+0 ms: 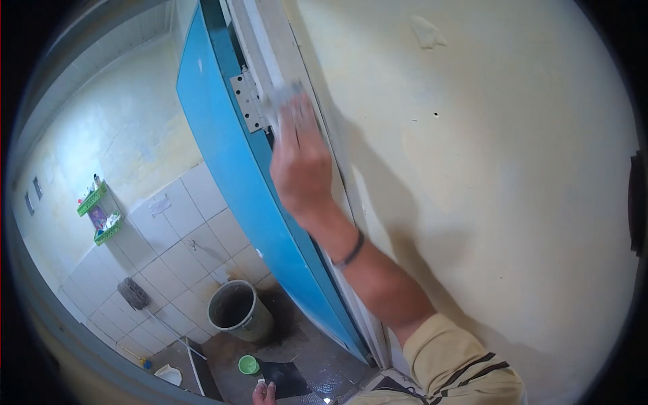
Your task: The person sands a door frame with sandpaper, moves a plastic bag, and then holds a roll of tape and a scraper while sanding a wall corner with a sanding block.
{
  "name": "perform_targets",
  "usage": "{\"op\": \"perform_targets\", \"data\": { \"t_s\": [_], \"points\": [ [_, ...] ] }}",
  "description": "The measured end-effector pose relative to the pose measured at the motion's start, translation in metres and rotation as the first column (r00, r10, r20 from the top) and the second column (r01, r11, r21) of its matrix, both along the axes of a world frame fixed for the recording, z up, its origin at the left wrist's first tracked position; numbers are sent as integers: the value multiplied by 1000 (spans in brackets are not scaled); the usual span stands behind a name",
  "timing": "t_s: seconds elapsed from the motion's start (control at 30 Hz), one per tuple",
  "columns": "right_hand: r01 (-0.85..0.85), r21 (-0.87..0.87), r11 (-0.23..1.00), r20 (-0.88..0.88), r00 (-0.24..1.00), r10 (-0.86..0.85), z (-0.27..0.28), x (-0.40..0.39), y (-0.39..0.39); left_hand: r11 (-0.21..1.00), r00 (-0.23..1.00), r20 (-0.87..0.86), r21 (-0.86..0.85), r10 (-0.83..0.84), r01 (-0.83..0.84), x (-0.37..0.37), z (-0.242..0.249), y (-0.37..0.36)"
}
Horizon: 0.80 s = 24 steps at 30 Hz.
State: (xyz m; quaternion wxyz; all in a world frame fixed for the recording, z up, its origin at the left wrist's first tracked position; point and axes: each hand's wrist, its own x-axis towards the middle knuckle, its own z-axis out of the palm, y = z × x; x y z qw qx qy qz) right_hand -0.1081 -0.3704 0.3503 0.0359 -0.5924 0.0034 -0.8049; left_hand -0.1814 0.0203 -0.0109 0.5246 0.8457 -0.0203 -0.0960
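Note:
My right hand is raised against the white door frame, just beside the metal hinge. Its fingers are pressed together on a small greyish piece, too smeared by motion to name. A dark band circles that wrist. Low in the view, only the fingers of my left hand show. They pinch the edge of a dark, flat, roughly rectangular sheet, with a bit of white at the fingertips. The blue door stands open to the left of my right hand.
Inside the tiled room stand a large bucket and a green pail. A mop leans there, and green shelves hang on the wall. The cream wall fills the right side.

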Motion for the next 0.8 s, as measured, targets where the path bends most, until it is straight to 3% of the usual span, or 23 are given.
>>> {"op": "perform_targets", "data": {
  "t_s": [0.03,0.1,0.13,0.2,0.23,0.33,0.43,0.63,0.8],
  "points": [
    [-38,4,999,5,999,38,33,0,-2,999,1000,16,33,22,-22,-2,8,-6],
    [-142,-16,990,43,989,142,101,0,-5,994,996,84,-107,1,8,21,-47,14],
    [-166,36,985,-80,982,169,131,-10,-4,985,993,117,-172,-5,25,29,-67,22],
    [-150,46,988,-144,977,155,154,-5,-6,994,993,122,-111,-6,19,14,-40,4],
    [-112,-2,994,-86,990,111,151,7,-7,997,994,108,-76,-6,15,0,-30,-3],
    [-18,-101,995,61,998,25,78,8,-3,990,985,161,-117,-64,83,0,-51,0],
    [4,-31,1000,44,999,-3,-33,-9,9,983,989,131,-161,-70,91,-10,-30,-14],
    [-60,250,966,-299,945,136,-242,-53,31,972,981,140,-174,-135,158,-1,-43,-5],
    [-80,473,877,-547,754,364,-382,-99,52,964,969,102,-117,-226,237,2,-21,-19]
  ]
}}
